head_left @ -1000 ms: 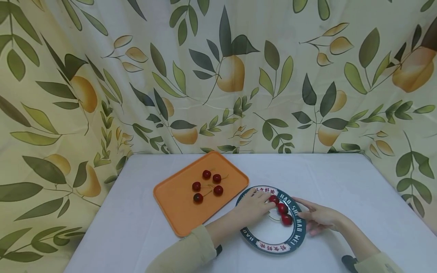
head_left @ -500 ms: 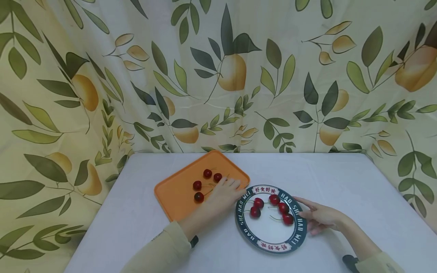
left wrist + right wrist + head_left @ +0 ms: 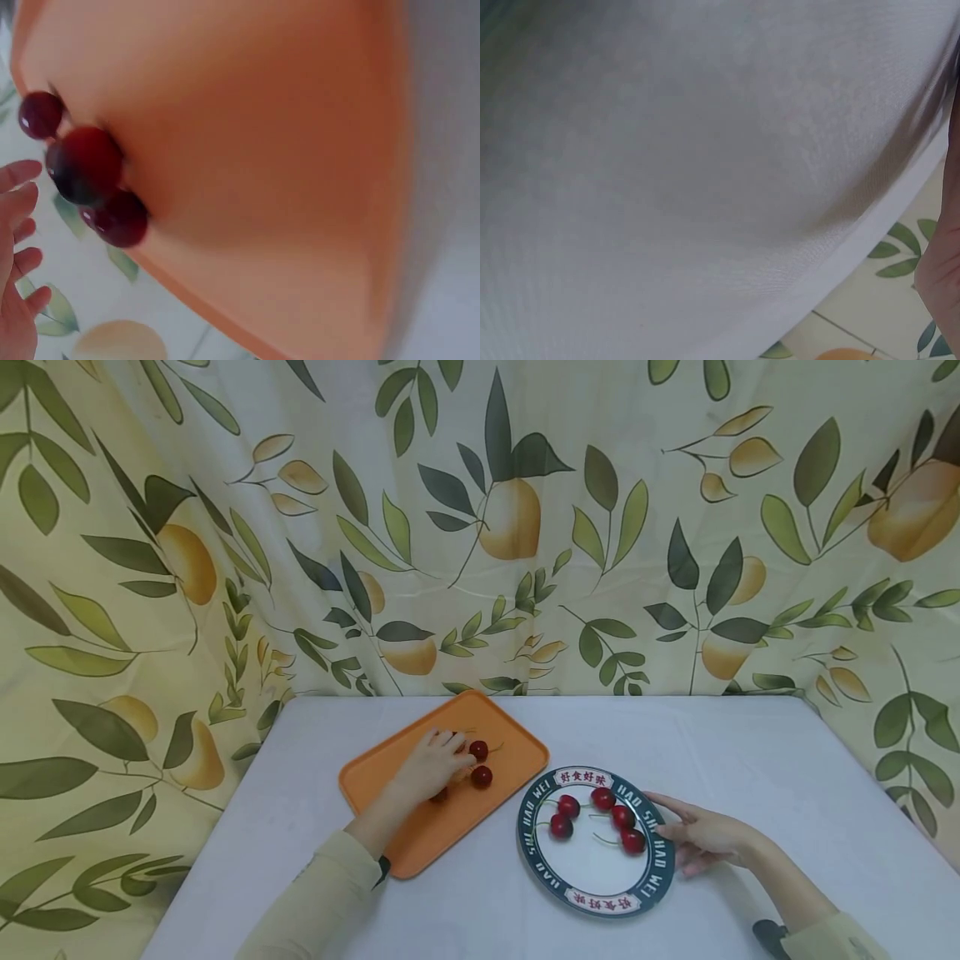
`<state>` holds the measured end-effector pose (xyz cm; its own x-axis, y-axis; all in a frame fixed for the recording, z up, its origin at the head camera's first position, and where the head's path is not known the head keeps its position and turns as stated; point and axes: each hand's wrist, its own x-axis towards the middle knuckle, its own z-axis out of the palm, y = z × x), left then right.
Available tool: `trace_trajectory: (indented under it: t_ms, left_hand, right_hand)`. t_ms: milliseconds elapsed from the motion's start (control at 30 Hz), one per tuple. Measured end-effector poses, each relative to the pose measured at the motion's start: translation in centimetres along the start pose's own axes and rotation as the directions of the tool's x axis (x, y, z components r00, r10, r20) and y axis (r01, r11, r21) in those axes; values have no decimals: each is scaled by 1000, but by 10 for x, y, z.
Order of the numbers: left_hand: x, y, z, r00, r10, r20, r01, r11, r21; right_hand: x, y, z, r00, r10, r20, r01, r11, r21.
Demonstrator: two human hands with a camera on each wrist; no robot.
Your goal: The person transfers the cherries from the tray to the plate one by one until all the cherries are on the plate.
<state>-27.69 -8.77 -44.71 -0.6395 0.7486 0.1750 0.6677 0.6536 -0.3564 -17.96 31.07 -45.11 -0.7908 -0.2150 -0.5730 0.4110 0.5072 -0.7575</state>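
My left hand (image 3: 433,767) is over the orange tray (image 3: 397,852), close above the cherries and partly covering some of them. In the left wrist view its fingers (image 3: 26,259) are spread loosely, and a dark red cherry (image 3: 86,165) sits just beyond the fingertips. Two cherries show to the hand's right, one of them a cherry (image 3: 482,777) nearer the plate. Several red cherries with stems, such as this cherry (image 3: 561,827), lie on the white plate (image 3: 592,872) with a dark lettered rim. My right hand (image 3: 708,835) touches the plate's right rim with thumb and index finger, the index stretched along the edge.
Tray and plate stand side by side on a table with a white cloth (image 3: 787,760). Behind it hangs a curtain (image 3: 615,568) printed with leaves and fruit. The right wrist view is mostly white cloth.
My left hand has left the plate and moved over the tray, then farther left across it. Two cherries once hidden beneath it now show on the plate. My right hand has stayed put.
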Motion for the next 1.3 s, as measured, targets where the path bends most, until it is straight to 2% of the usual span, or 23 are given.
trace_trajectory:
  t_ms: [133, 300, 433, 667, 867, 1000, 1167, 1300]
  left_hand:
    - [-6, -11, 7, 1000, 16, -4, -16, 1000, -15]
    - [-8, -18, 7, 996, -4, 86, 8, 999, -41]
    - [-10, -21, 6, 990, -15, 138, 30, 994, -108]
    - [-17, -27, 6, 985, -59, 160, 95, 970, -222]
    - [-25, -33, 10, 985, -87, 149, 121, 964, -237]
    - [-29, -36, 13, 976, -120, 179, 162, 958, -238]
    - [-33, -40, 13, 955, -170, 245, 230, 943, -242]
    - [-37, -43, 14, 946, -193, 259, 256, 938, -233]
  right_hand:
    - [-1, 0, 0, 1000, 5, -6, -5, 1000, 0]
    - [0, 0, 0, 1000, 4, -3, -4, 1000, -3]
    - [0, 1, 0, 1000, 6, -5, -6, 1000, -2]
    - [2, 2, 0, 1000, 3, -15, -3, 1000, -10]
    - [2, 3, 0, 1000, 0, -15, 0, 1000, -10]
    - [2, 3, 0, 1000, 5, -19, -5, 1000, -5]
    - [1, 3, 0, 1000, 10, -24, -10, 1000, -3]
    - [1, 3, 0, 1000, 5, -18, -5, 1000, -2]
